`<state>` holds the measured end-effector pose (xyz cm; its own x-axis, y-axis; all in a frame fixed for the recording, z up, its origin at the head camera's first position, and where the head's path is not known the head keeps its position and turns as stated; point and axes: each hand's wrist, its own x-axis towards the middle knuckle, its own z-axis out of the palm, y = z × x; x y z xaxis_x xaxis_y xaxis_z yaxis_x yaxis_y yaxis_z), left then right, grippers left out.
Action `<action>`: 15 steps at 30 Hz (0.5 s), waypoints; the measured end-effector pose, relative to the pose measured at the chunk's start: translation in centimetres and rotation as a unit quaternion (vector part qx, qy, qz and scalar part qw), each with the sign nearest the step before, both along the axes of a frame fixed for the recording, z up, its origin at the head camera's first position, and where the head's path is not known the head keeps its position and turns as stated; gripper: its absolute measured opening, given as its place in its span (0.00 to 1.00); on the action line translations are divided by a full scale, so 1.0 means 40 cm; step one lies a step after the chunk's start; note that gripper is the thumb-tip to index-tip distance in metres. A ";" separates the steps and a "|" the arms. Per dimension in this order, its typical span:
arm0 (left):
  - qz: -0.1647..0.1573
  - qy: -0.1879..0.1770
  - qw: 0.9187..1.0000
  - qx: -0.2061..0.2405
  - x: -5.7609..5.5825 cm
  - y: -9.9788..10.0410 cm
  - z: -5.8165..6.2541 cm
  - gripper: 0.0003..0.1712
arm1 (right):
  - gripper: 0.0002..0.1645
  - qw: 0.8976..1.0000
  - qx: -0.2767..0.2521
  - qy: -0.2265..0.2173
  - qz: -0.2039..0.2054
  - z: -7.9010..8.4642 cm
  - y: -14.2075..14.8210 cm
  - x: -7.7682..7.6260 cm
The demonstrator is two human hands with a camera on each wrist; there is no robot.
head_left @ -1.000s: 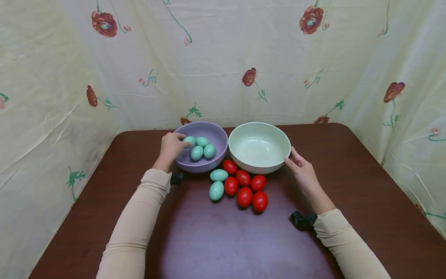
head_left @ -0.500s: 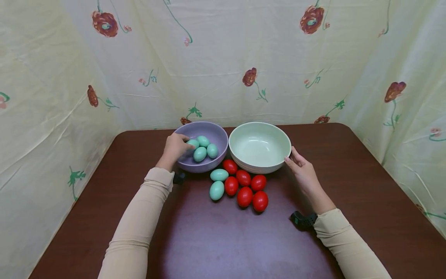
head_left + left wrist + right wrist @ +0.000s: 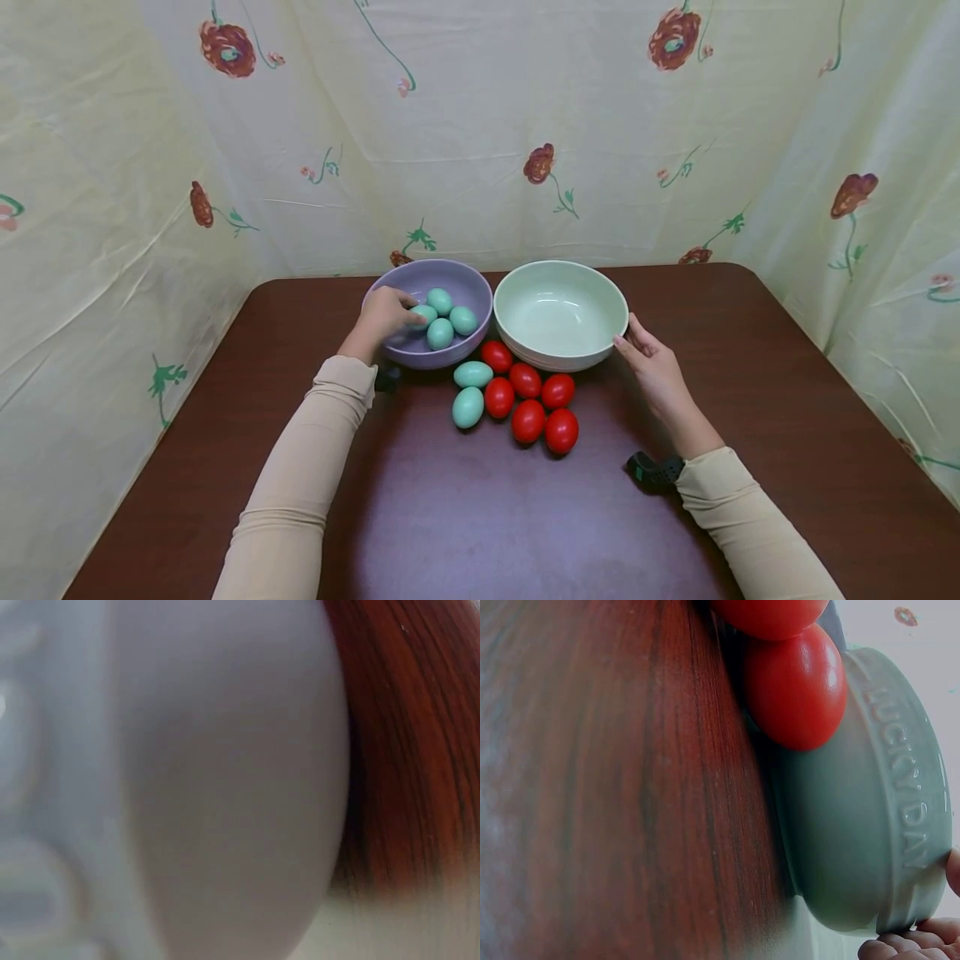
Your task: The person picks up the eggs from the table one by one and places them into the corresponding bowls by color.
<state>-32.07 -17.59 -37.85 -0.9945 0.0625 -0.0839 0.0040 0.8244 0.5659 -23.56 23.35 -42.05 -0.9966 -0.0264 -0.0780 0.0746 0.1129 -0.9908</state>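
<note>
In the head view my left hand [image 3: 384, 315] reaches over the near-left rim of the purple bowl [image 3: 429, 360]. Its thumb and fingers pinch a teal egg [image 3: 425, 315], whose left part is hidden by them. Three more teal eggs lie beside it in that bowl. The left wrist view is filled by the blurred bowl wall [image 3: 232, 780]. My right hand [image 3: 654, 371] grips the right side of the pale green bowl [image 3: 553, 362], thumb at the rim and fingers against the outer wall. Raised lettering on this bowl shows in the right wrist view, with fingertips [image 3: 907, 945] at its rim.
In front of the bowls, several red eggs [image 3: 528, 422] lie in a cluster on the dark wooden table [image 3: 465, 517]. Two teal eggs [image 3: 468, 407] lie at the cluster's left. A flowered curtain [image 3: 465, 167] hangs behind the table and along both sides.
My left hand has moved slightly right inside the purple bowl, and the teal eggs there have shifted right and spread apart. My right hand keeps its hold on the green bowl.
</note>
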 end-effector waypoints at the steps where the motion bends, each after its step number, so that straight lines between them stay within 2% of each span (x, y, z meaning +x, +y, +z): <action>1: 0.001 0.000 1.000 0.000 0.000 0.001 -0.001 0.26 | 0.43 1.000 0.001 0.000 0.000 -0.001 0.000 0.000; 15: -0.006 -0.013 1.000 0.001 -0.002 0.001 0.002 0.26 | 0.42 1.000 0.004 0.001 -0.001 -0.004 0.002 -0.003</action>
